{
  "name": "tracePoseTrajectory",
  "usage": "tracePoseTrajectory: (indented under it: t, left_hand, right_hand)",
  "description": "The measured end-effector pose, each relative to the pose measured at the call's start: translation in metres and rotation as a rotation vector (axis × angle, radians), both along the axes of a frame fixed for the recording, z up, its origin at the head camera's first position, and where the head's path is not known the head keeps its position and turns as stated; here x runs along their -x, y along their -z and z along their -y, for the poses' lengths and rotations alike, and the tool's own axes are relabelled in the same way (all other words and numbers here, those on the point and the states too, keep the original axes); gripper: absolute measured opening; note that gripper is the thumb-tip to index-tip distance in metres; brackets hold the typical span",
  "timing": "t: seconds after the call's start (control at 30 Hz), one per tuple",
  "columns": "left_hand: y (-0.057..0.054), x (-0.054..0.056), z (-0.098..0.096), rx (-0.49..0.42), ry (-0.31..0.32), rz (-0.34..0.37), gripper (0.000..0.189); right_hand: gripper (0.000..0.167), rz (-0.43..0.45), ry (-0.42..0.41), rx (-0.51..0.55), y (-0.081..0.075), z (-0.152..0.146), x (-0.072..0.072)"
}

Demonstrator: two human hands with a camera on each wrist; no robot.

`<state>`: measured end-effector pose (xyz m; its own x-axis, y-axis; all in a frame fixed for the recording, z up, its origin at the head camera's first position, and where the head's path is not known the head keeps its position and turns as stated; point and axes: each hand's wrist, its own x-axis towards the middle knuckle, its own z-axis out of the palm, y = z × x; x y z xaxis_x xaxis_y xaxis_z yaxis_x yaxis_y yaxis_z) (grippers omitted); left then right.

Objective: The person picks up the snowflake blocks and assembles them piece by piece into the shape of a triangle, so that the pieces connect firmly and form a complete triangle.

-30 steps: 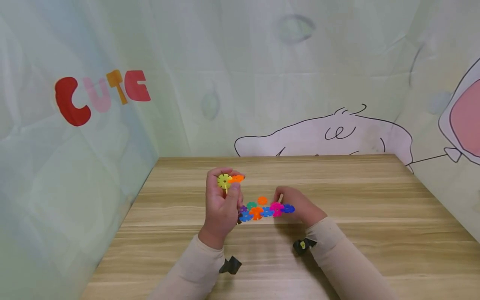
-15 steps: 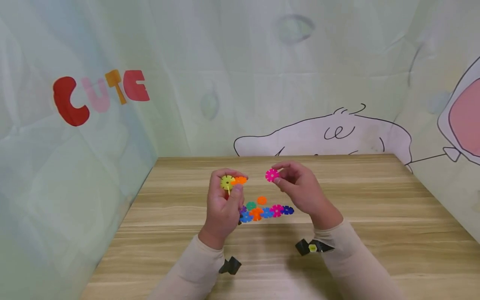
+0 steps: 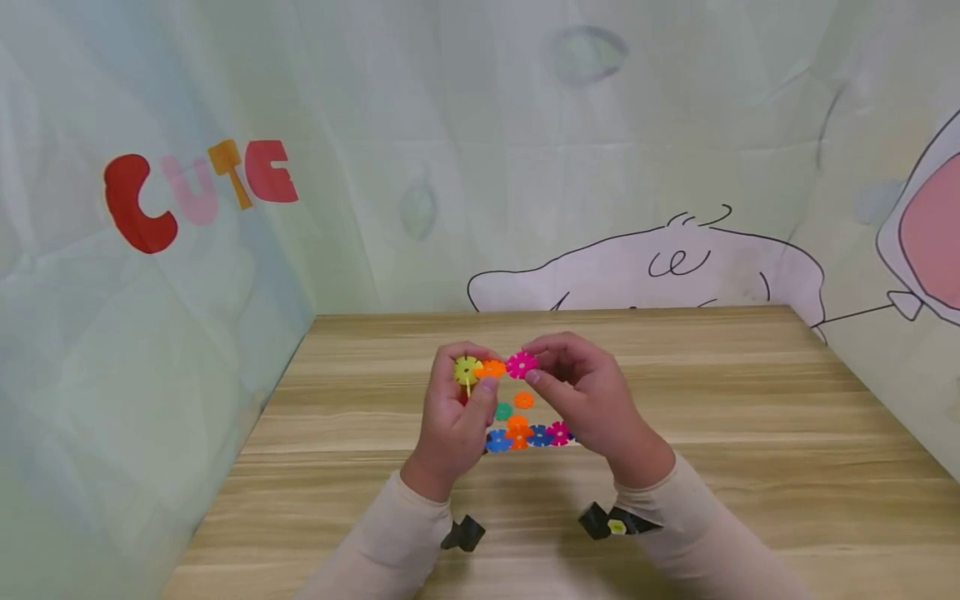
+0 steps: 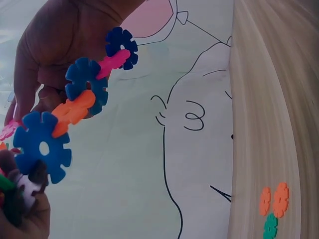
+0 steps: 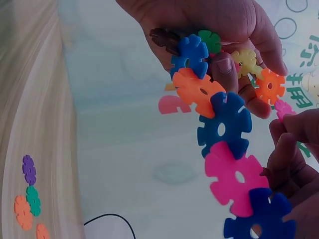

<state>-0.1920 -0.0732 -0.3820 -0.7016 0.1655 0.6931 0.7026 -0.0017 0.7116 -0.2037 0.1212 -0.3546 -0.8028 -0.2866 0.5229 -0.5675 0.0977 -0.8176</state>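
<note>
Several linked discs point(image 5: 234, 119) sit in the curled left hand point(image 3: 456, 417); the right hand point(image 3: 594, 398) pinches a pink disc point(image 3: 517, 367).

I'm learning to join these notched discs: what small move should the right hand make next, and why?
Probably push the pink disc in the right hand gently into the orange disc the left hand holds, notch to notch: the pink one sits at or very near the orange one's edge, and I can't tell whether their notches have engaged.

Soft, even light; wrist views dimmer.
Faint shadows on surface point(image 3: 285, 483) near 6 o'clock; fingers point(image 4: 25, 89) dark against pale backdrop point(image 4: 119, 174).
</note>
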Motion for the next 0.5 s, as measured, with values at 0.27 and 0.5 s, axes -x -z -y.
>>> tracePoseTrajectory:
  t: [0.27,0.5]
  left_hand:
    - [0.0007,0.0003,0.0,0.001,0.016,0.0,0.026]
    - [0.0006,0.0001,-0.0006,0.014,0.047,0.001,0.027]
  right_hand:
    - [0.021,-0.03,0.048,-0.045,-0.0015,0.0007,-0.0026]
    - [0.02,-0.055,0.093,-0.096,-0.0037,0.0022,-0.0058]
